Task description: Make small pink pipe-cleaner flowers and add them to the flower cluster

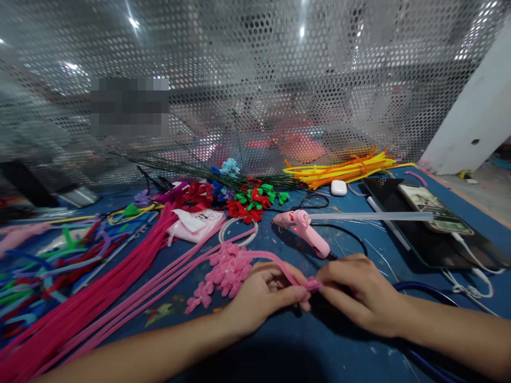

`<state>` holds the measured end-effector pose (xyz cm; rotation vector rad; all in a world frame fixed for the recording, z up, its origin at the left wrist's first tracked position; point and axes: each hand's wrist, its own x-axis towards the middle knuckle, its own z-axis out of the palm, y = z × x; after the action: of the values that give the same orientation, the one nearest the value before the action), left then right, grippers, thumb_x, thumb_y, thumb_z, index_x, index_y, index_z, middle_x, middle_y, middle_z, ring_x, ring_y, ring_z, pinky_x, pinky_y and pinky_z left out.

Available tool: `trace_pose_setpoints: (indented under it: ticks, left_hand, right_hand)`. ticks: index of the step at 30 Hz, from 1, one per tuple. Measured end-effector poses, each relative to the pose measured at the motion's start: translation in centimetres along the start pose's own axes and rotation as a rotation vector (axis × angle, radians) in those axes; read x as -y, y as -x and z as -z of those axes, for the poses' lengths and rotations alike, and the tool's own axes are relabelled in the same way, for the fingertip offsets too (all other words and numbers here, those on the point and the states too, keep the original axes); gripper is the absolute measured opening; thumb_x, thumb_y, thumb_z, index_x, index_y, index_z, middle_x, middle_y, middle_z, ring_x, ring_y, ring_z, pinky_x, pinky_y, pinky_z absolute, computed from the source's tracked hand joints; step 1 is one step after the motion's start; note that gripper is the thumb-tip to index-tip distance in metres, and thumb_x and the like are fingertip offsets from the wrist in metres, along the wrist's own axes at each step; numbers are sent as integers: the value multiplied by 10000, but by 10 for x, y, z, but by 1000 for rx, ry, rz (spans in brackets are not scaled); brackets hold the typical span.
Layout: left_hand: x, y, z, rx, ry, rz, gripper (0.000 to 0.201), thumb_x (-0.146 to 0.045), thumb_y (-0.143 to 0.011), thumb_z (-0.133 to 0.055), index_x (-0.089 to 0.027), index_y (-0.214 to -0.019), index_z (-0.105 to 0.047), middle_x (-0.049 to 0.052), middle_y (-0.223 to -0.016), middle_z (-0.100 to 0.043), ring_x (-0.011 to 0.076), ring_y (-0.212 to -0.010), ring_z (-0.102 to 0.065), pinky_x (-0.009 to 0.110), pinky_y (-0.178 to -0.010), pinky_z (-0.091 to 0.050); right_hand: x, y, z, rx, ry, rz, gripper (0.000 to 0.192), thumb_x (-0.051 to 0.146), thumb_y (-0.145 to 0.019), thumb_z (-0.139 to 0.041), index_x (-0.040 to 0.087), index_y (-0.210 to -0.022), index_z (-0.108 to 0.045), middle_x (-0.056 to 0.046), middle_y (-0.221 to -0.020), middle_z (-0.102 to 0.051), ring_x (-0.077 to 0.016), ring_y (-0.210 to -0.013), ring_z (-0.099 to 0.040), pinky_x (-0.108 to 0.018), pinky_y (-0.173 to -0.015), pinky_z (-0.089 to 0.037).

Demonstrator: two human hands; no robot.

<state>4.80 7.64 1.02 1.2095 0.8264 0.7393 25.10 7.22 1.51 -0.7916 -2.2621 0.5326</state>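
Between my two hands is a pink pipe cleaner (279,260), its near end bent into small loops. My left hand (265,292) pinches it between thumb and fingers. The fingertips of my right hand (359,290) close on the looped end from the other side. Just left of my left hand lies a cluster of pink pipe-cleaner flowers (229,268). Beyond my hands rests a pink glue gun (307,231) with a long clear glue stick (371,216) in its back.
Long pink pipe cleaners (131,266) run along the left. Yellow and orange pipe cleaners (343,167), red and green flowers (255,199) and a white earbud case (338,188) lie at the back. A phone (435,207) sits on a black tablet (459,250) at right.
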Motion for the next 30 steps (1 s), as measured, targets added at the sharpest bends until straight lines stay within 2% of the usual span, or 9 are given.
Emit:
trace_pose_setpoints:
  ticks: [3, 6, 12, 19, 30]
  left_hand:
    - [-1, -1, 0, 14, 2, 29, 170, -271, -710, -733, -124, -735, -650, 2, -610, -682, 116, -578, -642, 212, -599, -494]
    - [-2, -1, 0, 40, -24, 63, 150, -247, -714, -731, -121, -730, -651, -3, -609, -676, 109, -586, -638, 219, -637, -499]
    - [-1, -4, 3, -20, 51, 40, 284, -341, -646, -776, -110, -708, -622, -6, -605, -648, 113, -520, -618, 218, -559, -478]
    - [1, -6, 6, -37, 39, 44, 264, -332, -680, -756, -106, -723, -627, -1, -609, -637, 104, -524, -603, 213, -572, -456]
    - [2, -5, 7, -25, 32, 64, 261, -323, -668, -764, -106, -729, -631, -3, -614, -633, 107, -523, -603, 220, -573, -454]
  right_hand:
    - [-1, -2, 0, 12, -45, -12, 150, 206, -901, -485, 180, -823, -611, 31, -626, -611, -76, -556, -550, -193, -583, -363]
    - [-2, -3, -1, 30, -119, -25, 113, 235, -903, -525, 198, -888, -631, 23, -745, -674, -79, -667, -613, -175, -635, -407]
    - [-5, -2, -1, -9, -117, 86, 205, 181, -913, -509, 201, -1097, -595, -23, -925, -674, -99, -838, -610, -199, -741, -460]
    - [-7, -2, 1, -28, -93, 121, 176, 145, -917, -476, 180, -1039, -597, -46, -920, -663, -116, -842, -601, -242, -746, -489]
    - [-7, -1, 1, -32, -32, 140, 159, 163, -919, -479, 180, -1021, -600, -32, -896, -670, -106, -825, -614, -216, -702, -462]
